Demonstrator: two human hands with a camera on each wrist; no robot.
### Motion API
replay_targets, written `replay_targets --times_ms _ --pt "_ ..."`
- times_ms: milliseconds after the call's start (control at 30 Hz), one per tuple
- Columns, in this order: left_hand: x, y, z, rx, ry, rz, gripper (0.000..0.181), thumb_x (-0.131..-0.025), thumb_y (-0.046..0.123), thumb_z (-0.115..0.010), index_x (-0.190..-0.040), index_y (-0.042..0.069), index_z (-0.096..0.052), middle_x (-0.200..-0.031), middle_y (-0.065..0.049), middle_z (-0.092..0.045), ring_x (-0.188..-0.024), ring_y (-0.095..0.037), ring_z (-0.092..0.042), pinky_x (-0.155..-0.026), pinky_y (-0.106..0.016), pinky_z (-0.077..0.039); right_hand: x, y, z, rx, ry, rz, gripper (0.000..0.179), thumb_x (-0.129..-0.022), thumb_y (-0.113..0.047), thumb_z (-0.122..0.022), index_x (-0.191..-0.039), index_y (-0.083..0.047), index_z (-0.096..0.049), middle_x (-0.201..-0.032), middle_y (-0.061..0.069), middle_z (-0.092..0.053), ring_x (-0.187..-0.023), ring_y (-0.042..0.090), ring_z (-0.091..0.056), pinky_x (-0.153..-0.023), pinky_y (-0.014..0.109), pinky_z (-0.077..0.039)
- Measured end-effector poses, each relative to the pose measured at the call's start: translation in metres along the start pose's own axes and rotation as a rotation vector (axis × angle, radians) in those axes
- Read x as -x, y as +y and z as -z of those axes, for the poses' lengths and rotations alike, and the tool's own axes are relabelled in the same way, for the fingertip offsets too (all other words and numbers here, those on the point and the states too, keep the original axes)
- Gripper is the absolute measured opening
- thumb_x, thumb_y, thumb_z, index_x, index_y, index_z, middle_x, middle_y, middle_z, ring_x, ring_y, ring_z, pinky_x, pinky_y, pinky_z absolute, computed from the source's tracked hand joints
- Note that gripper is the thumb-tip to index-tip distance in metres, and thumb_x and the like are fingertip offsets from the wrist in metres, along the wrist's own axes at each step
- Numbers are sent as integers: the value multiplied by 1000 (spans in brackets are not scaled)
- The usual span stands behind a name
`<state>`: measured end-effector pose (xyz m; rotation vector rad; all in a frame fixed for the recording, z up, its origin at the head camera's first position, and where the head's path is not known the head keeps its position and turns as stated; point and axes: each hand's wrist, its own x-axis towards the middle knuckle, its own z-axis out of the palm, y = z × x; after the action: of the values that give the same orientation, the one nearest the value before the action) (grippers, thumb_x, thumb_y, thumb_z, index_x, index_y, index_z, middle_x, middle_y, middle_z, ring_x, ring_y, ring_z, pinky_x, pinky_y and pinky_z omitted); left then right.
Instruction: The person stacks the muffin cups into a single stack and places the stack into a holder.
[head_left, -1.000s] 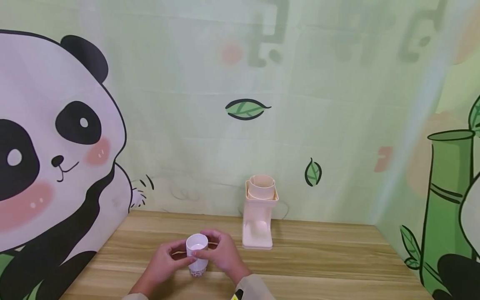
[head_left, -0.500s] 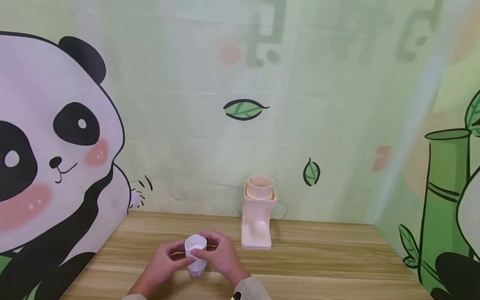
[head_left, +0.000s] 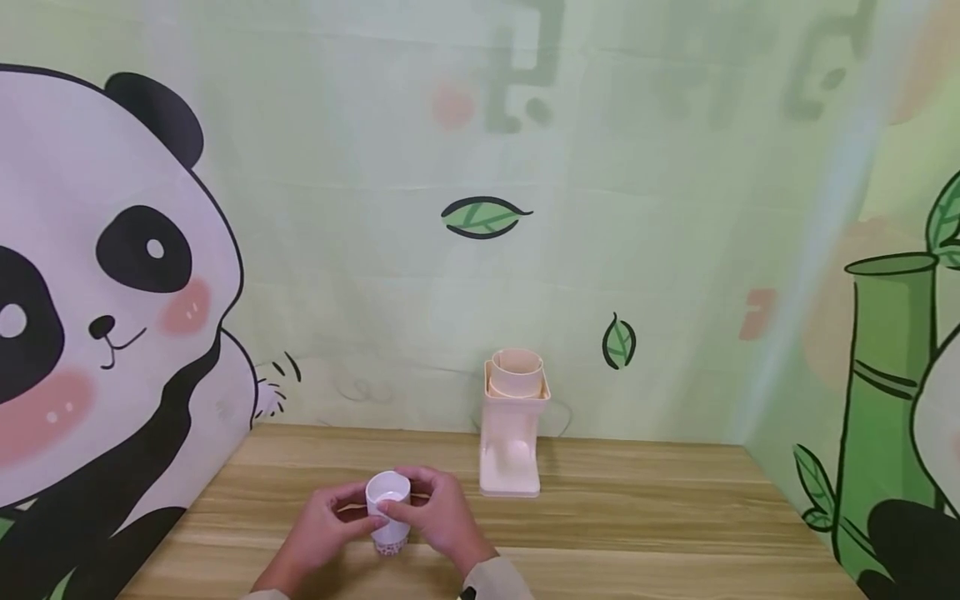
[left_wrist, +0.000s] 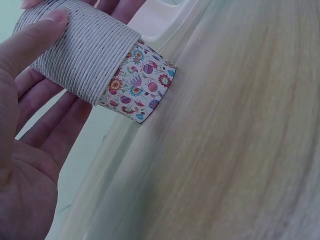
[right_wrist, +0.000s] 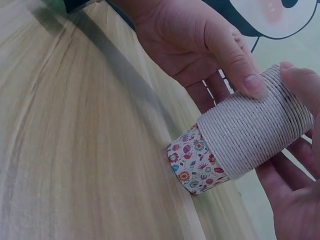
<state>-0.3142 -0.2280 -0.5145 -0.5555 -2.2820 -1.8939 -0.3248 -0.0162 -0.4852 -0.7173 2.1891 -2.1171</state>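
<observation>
Both hands hold a paper cup between them, mouth up, near the front of the table. White cord winds in close rows around most of its wall, and a floral-printed band shows below the cord. Its base is right at the tabletop. My left hand grips the left side, thumb across the front and fingers spread behind. From the other side my right hand grips it, its thumb near the rim. In the right wrist view the left thumb presses on the cord.
A pale pink stand with a round cup-like piece in its top stands behind the hands, slightly right. The wooden table ends at a green cloth backdrop printed with a panda and bamboo.
The head view has shifted a little, so everything sits slightly further left. Both hands keep the same grip on the cup.
</observation>
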Motion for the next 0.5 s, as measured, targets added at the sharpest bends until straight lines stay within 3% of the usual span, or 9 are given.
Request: replay_targets --times_ms 300,500 --pt "0 -1 0 -10 22 13 50 -89 3 -86 -132 -13 -66 -121 -29 -74 -103 -12 -74 -90 -24 -61 0 8 -4 -33 30 24 45 -90 -6 -87 -131 3 -71 -118 15 -77 -110 24 -72 -95 35 -62" --pt "1 0 -2 -4 26 13 50 -89 2 -86 -132 -14 -66 -121 -29 -73 -103 -11 -74 -90 -24 -61 3 16 -8 -90 79 28 48 -89 -5 -87 -133 4 -70 -120 16 -76 -112 25 -71 -96 31 -61"
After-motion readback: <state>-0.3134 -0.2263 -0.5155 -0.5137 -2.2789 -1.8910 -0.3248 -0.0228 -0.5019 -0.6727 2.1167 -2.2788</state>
